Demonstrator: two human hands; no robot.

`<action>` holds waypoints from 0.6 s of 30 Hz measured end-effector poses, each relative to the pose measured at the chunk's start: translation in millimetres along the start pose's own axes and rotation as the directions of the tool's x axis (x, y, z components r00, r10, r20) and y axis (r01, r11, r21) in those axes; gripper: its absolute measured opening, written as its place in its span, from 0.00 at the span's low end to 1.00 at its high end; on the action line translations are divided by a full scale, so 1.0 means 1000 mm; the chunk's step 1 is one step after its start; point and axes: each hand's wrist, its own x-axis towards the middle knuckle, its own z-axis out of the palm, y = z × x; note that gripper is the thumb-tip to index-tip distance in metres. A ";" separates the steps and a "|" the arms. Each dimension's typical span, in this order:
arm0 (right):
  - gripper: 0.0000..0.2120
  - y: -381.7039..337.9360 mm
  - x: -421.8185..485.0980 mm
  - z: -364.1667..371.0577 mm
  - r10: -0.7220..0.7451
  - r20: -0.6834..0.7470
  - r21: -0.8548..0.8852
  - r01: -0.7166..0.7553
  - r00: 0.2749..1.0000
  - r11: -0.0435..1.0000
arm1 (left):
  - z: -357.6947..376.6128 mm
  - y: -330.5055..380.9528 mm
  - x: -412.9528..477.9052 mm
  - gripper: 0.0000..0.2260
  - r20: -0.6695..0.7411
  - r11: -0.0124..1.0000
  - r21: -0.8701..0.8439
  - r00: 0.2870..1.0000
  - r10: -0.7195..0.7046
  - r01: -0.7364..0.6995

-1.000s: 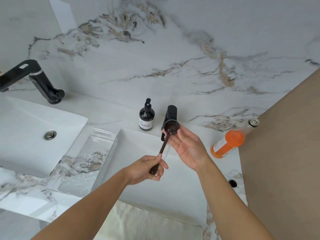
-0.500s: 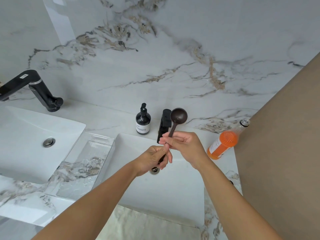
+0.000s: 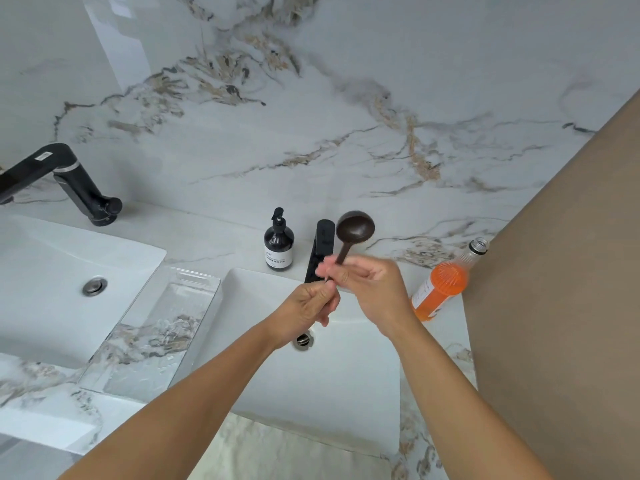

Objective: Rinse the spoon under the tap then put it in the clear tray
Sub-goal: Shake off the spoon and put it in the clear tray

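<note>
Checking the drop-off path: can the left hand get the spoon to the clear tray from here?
Probably yes. The left hand holds the spoon handle; the clear tray lies just to its left, open-topped, nothing between. The right hand also grips the handle and would need to let go.

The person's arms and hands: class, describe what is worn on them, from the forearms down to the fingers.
Nothing is worn. Both forearms are bare as far as the picture's lower edge, with no sleeve in view. The left hand and right hand show no glove, ring, watch or bracelet. The right fingertips are blurred.
</note>
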 end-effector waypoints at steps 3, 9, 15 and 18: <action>0.05 -0.004 -0.001 -0.010 -0.029 0.008 -0.047 0.030 1.000 0.998 | 0.003 -0.006 -0.003 0.18 0.009 0.997 0.058 0.999 0.046 -0.047; 0.05 0.004 0.005 -0.026 -0.030 0.035 -0.119 0.034 0.999 0.992 | 0.006 -0.020 -0.011 0.12 -0.124 0.982 0.187 0.990 0.065 -0.041; 0.12 0.031 -0.006 -0.015 0.033 0.071 -0.126 -0.023 0.997 0.992 | 0.011 -0.019 -0.016 0.11 -0.435 0.938 0.345 0.893 0.116 0.046; 0.16 0.033 -0.011 0.003 -0.013 0.119 -0.187 0.036 0.993 0.982 | 0.004 -0.023 -0.024 0.06 -0.479 0.914 0.406 0.858 0.183 0.031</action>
